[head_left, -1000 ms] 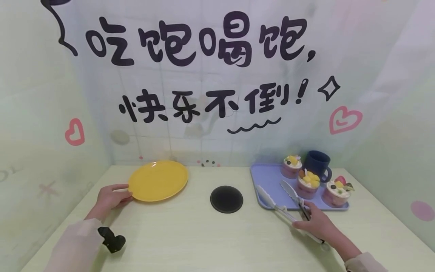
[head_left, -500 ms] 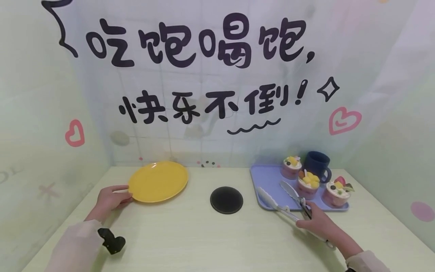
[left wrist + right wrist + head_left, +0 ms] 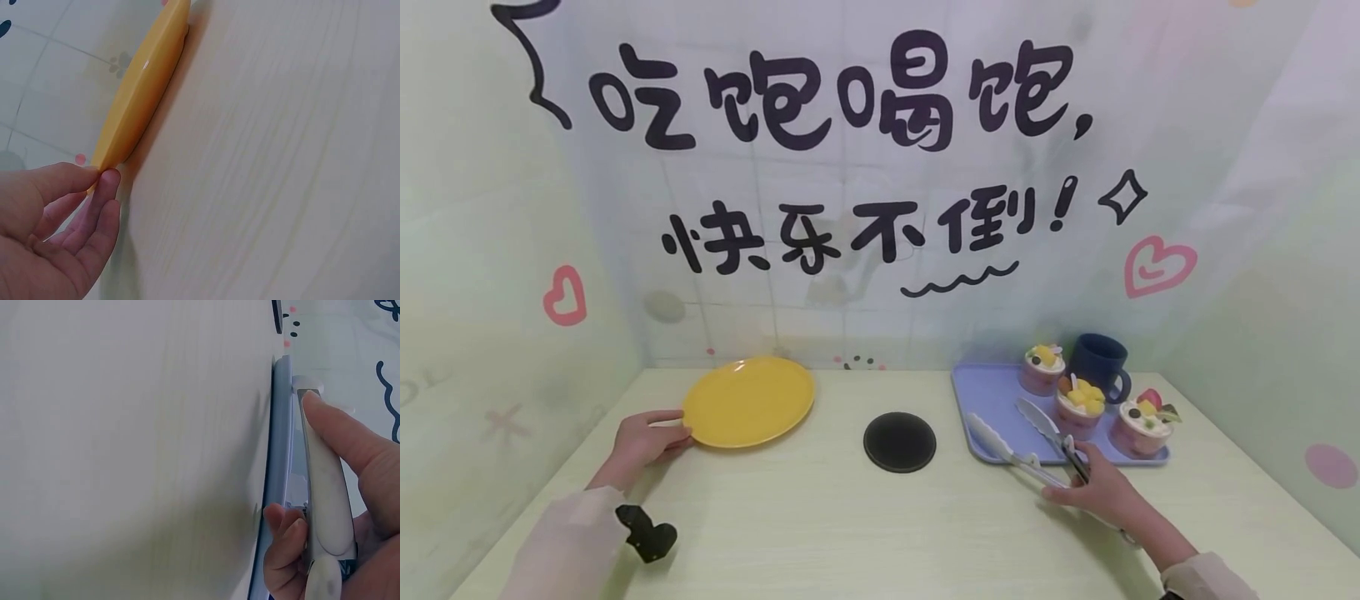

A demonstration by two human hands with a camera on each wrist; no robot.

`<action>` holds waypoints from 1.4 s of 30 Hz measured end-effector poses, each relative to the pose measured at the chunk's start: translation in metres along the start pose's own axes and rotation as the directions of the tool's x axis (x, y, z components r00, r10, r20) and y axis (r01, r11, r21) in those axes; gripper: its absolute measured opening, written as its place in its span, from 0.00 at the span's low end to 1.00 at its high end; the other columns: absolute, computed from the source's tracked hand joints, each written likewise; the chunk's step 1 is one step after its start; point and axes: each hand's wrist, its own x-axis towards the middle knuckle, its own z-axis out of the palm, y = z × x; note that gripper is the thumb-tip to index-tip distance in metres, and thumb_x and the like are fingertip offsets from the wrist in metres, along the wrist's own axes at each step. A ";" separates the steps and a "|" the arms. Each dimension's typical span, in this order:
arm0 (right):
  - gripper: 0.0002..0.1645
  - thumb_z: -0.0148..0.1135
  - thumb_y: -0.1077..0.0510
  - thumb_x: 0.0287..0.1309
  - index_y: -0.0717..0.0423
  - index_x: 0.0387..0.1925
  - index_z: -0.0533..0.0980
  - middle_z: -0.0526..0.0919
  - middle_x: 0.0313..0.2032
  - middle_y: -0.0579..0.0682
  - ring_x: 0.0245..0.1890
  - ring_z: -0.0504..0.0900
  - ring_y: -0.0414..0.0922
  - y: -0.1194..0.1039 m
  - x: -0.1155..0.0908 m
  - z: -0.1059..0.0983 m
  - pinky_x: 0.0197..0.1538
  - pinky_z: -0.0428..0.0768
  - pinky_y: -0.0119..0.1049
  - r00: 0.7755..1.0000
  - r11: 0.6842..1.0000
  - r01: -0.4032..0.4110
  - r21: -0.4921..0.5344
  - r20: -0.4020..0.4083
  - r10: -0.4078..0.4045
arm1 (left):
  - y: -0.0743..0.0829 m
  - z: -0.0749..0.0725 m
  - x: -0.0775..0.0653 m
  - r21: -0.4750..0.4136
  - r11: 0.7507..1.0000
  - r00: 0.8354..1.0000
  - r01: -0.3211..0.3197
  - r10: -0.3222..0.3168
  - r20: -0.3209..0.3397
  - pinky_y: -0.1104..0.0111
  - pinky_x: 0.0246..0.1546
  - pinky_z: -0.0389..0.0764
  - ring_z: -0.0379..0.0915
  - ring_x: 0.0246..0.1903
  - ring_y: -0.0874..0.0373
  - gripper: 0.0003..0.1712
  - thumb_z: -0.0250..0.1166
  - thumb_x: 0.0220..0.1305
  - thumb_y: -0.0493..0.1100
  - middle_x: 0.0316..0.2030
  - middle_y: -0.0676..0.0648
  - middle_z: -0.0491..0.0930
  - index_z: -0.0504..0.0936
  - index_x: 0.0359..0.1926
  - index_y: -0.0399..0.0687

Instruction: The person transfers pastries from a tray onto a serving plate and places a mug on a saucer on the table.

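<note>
My left hand (image 3: 651, 437) pinches the near-left rim of a round yellow plate (image 3: 748, 402) between thumb and fingers. In the left wrist view the plate (image 3: 140, 87) appears edge-on, close over the tabletop. My right hand (image 3: 1097, 487) grips metal tongs (image 3: 1026, 467), their two arms spread apart. The scalloped tips are over the front of a blue tray (image 3: 992, 392), with nothing between them. One tip overlaps the middle dessert cup (image 3: 1078, 408), which is topped with yellow fruit. In the right wrist view my thumb lies along the tongs' pale handle (image 3: 328, 487).
Two other dessert cups stand on the tray, one at the back (image 3: 1042, 369) and one at the right (image 3: 1142, 427). A dark blue mug (image 3: 1099, 362) stands behind them. A round black disc (image 3: 899, 442) lies mid-table. A printed backdrop (image 3: 865, 317) rises behind the table.
My right hand and the tongs have shifted only slightly, the tongs' rear end moving a little to the right. My left hand stays at the plate's rim.
</note>
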 end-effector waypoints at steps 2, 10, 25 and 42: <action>0.57 0.73 0.51 0.41 0.76 0.61 0.50 0.71 0.24 0.51 0.25 0.69 0.44 0.000 0.001 0.000 0.28 0.69 0.35 1.000 1.000 -0.018 -0.002 -0.008 0.018 | 0.000 0.000 -0.001 -0.002 1.000 1.000 -0.001 0.001 0.001 0.72 0.29 0.81 0.78 0.25 0.63 0.35 0.62 0.56 0.35 0.25 0.52 0.79 0.59 0.61 0.24; 0.57 0.74 0.51 0.40 0.76 0.61 0.53 0.72 0.24 0.50 0.24 0.69 0.44 -0.001 0.001 0.000 0.28 0.70 0.35 0.999 0.999 -0.020 -0.025 -0.042 0.019 | -0.001 0.000 0.002 -0.004 1.000 1.000 0.010 -0.010 -0.003 0.73 0.30 0.81 0.78 0.25 0.63 0.36 0.63 0.55 0.36 0.25 0.53 0.79 0.60 0.62 0.25; 0.58 0.72 0.48 0.41 0.76 0.63 0.52 0.72 0.23 0.49 0.23 0.70 0.43 -0.001 0.000 -0.009 0.26 0.70 0.34 0.998 1.000 0.000 -0.027 -0.064 -0.002 | -0.003 -0.001 0.003 -0.027 1.000 1.000 -0.007 0.007 0.016 0.72 0.30 0.81 0.78 0.25 0.64 0.37 0.64 0.55 0.35 0.25 0.53 0.79 0.59 0.62 0.24; 0.57 0.72 0.51 0.42 0.75 0.64 0.50 0.74 0.27 0.52 0.19 0.73 0.44 -0.004 -0.004 -0.024 0.22 0.74 0.35 0.997 1.000 0.017 0.002 -0.074 -0.017 | -0.001 -0.001 0.000 -0.059 0.998 0.999 -0.014 0.017 0.040 0.72 0.31 0.81 0.79 0.26 0.63 0.37 0.61 0.57 0.35 0.25 0.52 0.80 0.56 0.63 0.23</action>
